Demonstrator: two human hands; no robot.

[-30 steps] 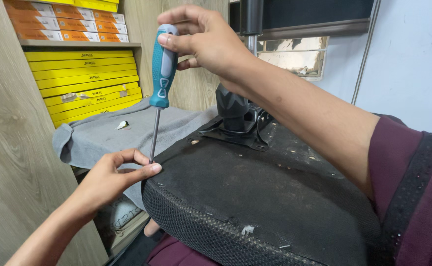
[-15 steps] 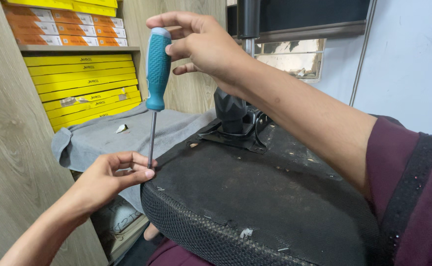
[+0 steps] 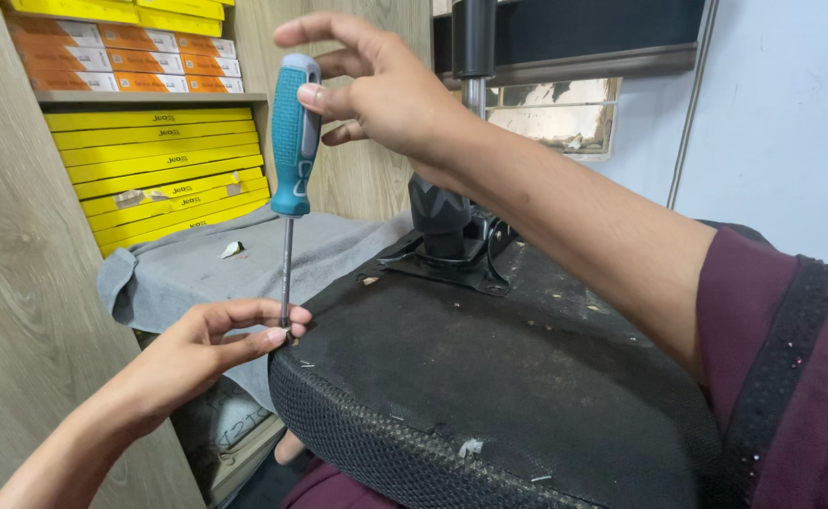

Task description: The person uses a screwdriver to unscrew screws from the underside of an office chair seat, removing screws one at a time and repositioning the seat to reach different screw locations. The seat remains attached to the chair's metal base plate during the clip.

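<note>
My right hand (image 3: 386, 94) pinches the top of the teal-handled screwdriver (image 3: 293, 141) in a loose fingertip grip, while my left hand (image 3: 211, 344) clenches fingertips on its shaft tip at the upturned seat base's (image 3: 489, 396) near-left edge. I judge the tool light and rigid, its ribbed handle non-slip and the best hold. Left of the screwdriver, flat yellow boxes (image 3: 164, 165) stack under orange ones (image 3: 122, 61) on a shelf.

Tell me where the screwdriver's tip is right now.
In the head view, left of centre: the screwdriver stands upright, tip at the chair seat's left edge, pinched by the left hand.
</note>
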